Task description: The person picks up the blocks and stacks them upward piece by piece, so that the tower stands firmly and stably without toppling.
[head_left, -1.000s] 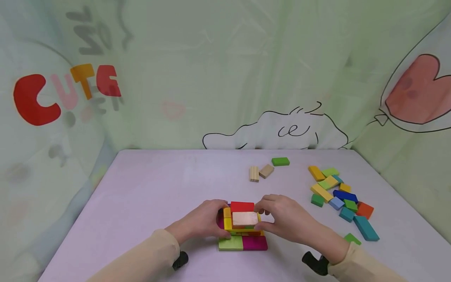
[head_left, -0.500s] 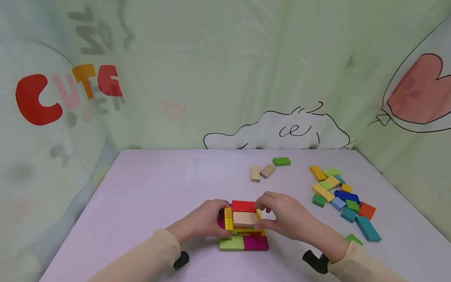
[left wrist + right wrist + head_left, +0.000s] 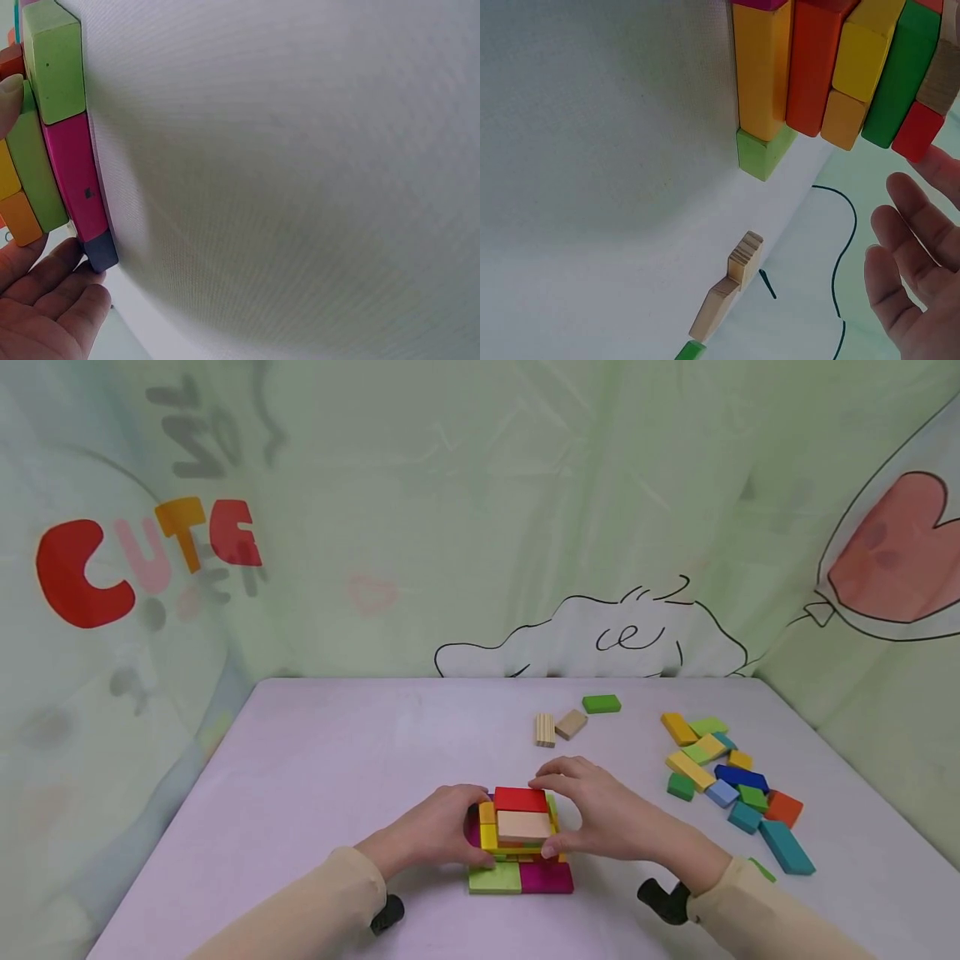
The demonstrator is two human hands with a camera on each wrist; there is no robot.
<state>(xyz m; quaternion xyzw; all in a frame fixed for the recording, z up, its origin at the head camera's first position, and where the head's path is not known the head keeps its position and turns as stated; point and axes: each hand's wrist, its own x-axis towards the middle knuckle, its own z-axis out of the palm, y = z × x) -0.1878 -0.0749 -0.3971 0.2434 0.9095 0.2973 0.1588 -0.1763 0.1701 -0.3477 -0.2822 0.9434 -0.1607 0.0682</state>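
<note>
Left hand: the left hand (image 3: pixel 442 827) is curving around the left side of the block stack (image 3: pixel 522 819) and is holding it, the thumb in front, the fingers behind.
Right hand: the right hand (image 3: pixel 600 814) is opening wide at the right side; its index finger is touching the red block (image 3: pixel 521 799), while the other fingers are keeping apart from the blocks.
Stack: it is standing on the pale table (image 3: pixel 360 735), between both hands; a plain wooden block (image 3: pixel 523 828) is lying before the red one.
Base: a light green block (image 3: pixel 495 878) and a magenta block (image 3: pixel 546 878) are lying end to end in front.
Loose blocks: many coloured blocks (image 3: pixel 741 778) are lying scattered to the right.
</note>
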